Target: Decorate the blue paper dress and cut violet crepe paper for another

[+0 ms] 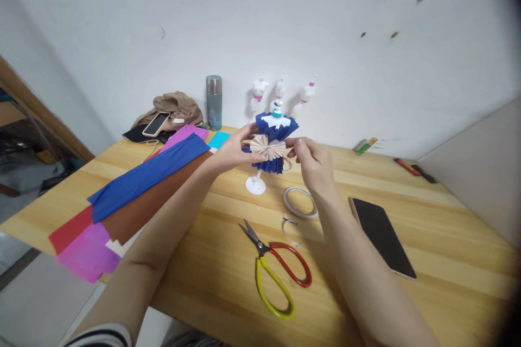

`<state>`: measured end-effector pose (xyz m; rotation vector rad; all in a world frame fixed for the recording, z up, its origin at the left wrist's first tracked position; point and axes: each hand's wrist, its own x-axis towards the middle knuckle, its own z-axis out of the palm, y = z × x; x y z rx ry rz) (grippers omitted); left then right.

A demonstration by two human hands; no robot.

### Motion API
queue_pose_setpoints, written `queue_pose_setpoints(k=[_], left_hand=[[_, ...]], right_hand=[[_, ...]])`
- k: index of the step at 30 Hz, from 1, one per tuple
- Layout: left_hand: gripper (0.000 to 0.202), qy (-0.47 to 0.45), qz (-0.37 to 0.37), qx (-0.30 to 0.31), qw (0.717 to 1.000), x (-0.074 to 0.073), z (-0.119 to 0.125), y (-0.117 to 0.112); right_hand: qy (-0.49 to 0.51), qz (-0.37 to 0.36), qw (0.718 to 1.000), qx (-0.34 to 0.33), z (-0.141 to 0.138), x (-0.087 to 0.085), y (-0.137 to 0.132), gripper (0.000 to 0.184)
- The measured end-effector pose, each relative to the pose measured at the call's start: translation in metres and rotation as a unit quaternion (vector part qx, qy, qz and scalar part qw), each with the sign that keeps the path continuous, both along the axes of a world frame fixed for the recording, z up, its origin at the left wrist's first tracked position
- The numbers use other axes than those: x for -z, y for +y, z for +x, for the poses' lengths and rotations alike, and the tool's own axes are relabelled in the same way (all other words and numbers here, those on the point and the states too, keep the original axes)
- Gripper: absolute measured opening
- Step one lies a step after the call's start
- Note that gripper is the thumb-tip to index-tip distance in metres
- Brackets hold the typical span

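Note:
A small figure on a white round-based stand [255, 185] wears blue pleated paper [277, 129] in tiers, with a white and teal top. Across its middle lies a beige pleated paper rosette [268, 147]. From the left, my left hand [238, 150] grips the figure, its thumb at the lower edge of the rosette and its fingers partly hidden behind the blue paper. At the rosette's right edge, my right hand [313, 161] is closed, thumb and forefinger together against the paper. Scissors [262, 249] with red and yellow handles lie in front, near a roll of tape [300, 202].
Coloured paper sheets [150, 173] are piled at left. Behind them are a brown cloth bag [177, 107], a phone [156, 124] and a flask [214, 103]. Several small white figures [308, 92] stand against the wall. A large black-screened phone [382, 236] lies at right.

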<state>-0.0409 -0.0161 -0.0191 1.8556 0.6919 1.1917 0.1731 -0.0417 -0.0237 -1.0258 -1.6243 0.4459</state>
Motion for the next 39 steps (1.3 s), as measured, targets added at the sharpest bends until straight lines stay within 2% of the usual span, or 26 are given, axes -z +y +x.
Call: queue_pose_setpoints(k=[5, 8, 12, 15, 20, 27, 39], left_hand=[[0.075, 0.034, 0.002, -0.011, 0.999, -0.008, -0.015, 0.001], [0.062, 0.041, -0.010, -0.006, 0.999, -0.009, -0.019, 0.002], [0.042, 0.044, -0.033, 0.013, 0.998, -0.006, -0.016, 0.002], [0.036, 0.039, -0.021, -0.022, 0.999, -0.004, -0.012, 0.002], [0.038, -0.016, 0.011, -0.096, 0.995, -0.003, -0.011, 0.003], [0.019, 0.039, 0.077, -0.099, 0.991, -0.010, -0.012, -0.004], [0.020, 0.068, 0.083, -0.104, 0.989, -0.008, -0.007, -0.005]], right_hand=[[0.012, 0.004, 1.000, 0.012, 0.005, -0.005, -0.003, 0.040], [0.018, -0.007, 1.000, 0.010, 0.007, -0.007, -0.004, 0.034], [0.018, -0.054, 0.998, -0.033, 0.009, -0.005, -0.001, 0.023], [0.007, -0.070, 0.996, -0.060, 0.010, -0.002, 0.001, 0.025], [-0.009, -0.047, 0.998, -0.031, 0.009, -0.005, -0.001, 0.023], [-0.054, 0.012, 0.998, -0.002, 0.000, -0.011, -0.011, 0.016], [-0.036, 0.063, 0.997, 0.037, -0.011, -0.010, -0.016, 0.016]])
